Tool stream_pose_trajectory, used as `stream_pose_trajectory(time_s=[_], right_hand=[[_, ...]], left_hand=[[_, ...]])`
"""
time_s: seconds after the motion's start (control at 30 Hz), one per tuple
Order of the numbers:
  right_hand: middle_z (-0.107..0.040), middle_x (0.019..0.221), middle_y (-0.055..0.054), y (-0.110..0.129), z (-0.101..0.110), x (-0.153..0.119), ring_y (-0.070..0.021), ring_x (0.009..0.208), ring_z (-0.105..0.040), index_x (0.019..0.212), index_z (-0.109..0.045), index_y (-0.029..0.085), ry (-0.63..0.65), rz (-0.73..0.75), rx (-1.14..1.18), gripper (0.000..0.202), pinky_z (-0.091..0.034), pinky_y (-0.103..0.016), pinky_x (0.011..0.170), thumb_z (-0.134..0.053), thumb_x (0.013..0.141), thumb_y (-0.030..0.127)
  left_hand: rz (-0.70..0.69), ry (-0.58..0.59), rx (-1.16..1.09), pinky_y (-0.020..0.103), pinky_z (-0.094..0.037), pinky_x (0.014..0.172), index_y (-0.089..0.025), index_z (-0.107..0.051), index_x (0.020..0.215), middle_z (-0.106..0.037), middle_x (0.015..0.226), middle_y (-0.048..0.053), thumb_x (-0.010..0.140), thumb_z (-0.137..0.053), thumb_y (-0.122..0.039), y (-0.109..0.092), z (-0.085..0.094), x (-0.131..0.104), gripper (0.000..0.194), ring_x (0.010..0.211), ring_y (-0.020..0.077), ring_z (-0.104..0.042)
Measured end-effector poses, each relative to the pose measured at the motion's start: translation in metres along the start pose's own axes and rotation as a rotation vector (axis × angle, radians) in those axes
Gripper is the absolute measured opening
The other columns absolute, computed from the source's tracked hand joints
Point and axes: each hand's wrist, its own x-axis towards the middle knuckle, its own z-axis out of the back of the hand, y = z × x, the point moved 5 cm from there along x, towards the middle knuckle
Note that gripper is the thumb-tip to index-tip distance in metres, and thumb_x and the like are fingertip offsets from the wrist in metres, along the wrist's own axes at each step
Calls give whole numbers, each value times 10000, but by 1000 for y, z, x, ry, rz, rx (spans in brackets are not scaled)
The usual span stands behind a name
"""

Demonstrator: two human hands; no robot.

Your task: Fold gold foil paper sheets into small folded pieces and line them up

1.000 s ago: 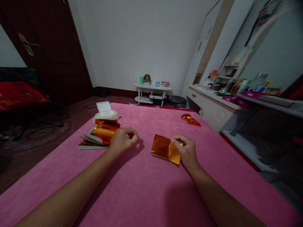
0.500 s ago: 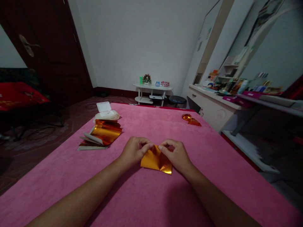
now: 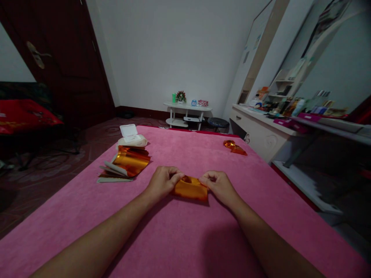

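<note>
A piece of shiny gold foil paper (image 3: 191, 190), partly folded, is stretched between my two hands just above the pink tabletop cover (image 3: 162, 239). My left hand (image 3: 164, 182) pinches its upper left corner between thumb and fingers. At the upper right corner, my right hand (image 3: 218, 186) grips it the same way. The foil's upper edge bulges open between them, and its lower edge hangs toward me. A stack of gold foil sheets (image 3: 133, 160) with grey backing lies to the left of my left hand.
Behind the stack sits a wipes pack (image 3: 131, 141) with its white lid raised. Folded gold foil pieces (image 3: 235, 147) rest at the far right of the table. Beyond are a small white table (image 3: 188, 106), a round stool (image 3: 218, 122) and a cluttered dresser (image 3: 261, 123).
My hands have moved apart, drawing the foil's top edge wider. Its sharp centre crease has flattened out, and the lower edge has risen slightly.
</note>
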Motion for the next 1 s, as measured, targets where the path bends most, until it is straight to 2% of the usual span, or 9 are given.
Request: stream_pose_trajectory(time_s=[0.17, 0.27, 0.4, 0.47, 0.6, 0.73, 0.83, 0.9, 1.0], right_hand=[[-472, 483, 53, -8, 6, 2, -67, 431, -381, 610, -551, 148, -3, -75, 93, 325, -284, -204, 444, -648, 733, 433], [-550, 577, 29, -5, 4, 2, -85, 499, -480, 708, -572, 148, -33, -63, 150, 322, -345, -203, 485, -676, 714, 454], [-654, 823, -32, -1, -5, 1, -149, 699, -627, 984, -549, 170, -12, -103, 248, 416, -470, -257, 629, -697, 684, 418], [-651, 799, -22, -3, -5, 1, -156, 691, -632, 1035, -527, 176, -41, -122, 213, 454, -479, -269, 629, -704, 661, 362], [-549, 593, 57, -18, -3, 2, -124, 542, -560, 943, -531, 170, -75, -124, 60, 339, -439, -241, 539, -665, 637, 230], [-525, 575, 56, -24, -4, 2, -112, 537, -525, 818, -557, 184, -122, -54, -261, 192, -394, -217, 515, -610, 644, 126], [-583, 637, 29, -17, -5, -1, -127, 597, -546, 796, -590, 201, -133, -14, -499, 125, -400, -234, 561, -613, 688, 142], [-611, 714, 5, -7, -5, -4, -148, 684, -562, 764, -610, 210, -139, 43, -662, 73, -409, -258, 620, -615, 717, 156], [-627, 834, -43, 12, -10, -11, -195, 864, -555, 731, -638, 205, -152, 176, -846, 108, -419, -308, 750, -578, 750, 117]], left_hand=[[110, -37, -161, 177, -283, 439, -125, -596, 594, -505, 522, -26, 767, -564, -392, 15, 6, 3, 320, 469, 82, -424], [203, -28, -225, 176, -245, 407, -132, -555, 571, -459, 470, -42, 731, -589, -437, 20, 2, 2, 346, 415, 69, -384], [306, 36, -293, 184, -227, 371, -141, -559, 616, -437, 415, -58, 721, -576, -474, 19, -14, -3, 350, 339, 66, -347], [313, 71, -261, 188, -243, 373, -143, -566, 627, -450, 423, -53, 741, -558, -480, 17, -20, -5, 356, 334, 71, -358], [211, 56, 142, 208, -285, 449, -153, -631, 654, -567, 533, -5, 784, -562, -417, 13, -16, -9, 303, 451, 105, -484], [112, -9, 539, 238, -318, 532, -209, -671, 791, -655, 690, 6, 742, -659, -375, 5, -6, -13, 174, 611, 153, -576], [-22, -21, 561, 239, -382, 609, -217, -661, 866, -667, 870, 12, 754, -664, -289, -3, -7, -15, 133, 737, 157, -603], [-163, 57, 523, 231, -413, 672, -204, -677, 834, -657, 941, 20, 799, -597, -194, -8, -15, -16, 87, 803, 146, -603], [-322, 205, 503, 229, -432, 711, -180, -708, 819, -668, 901, 41, 844, -501, -118, -11, -28, -20, 218, 830, 148, -594]])
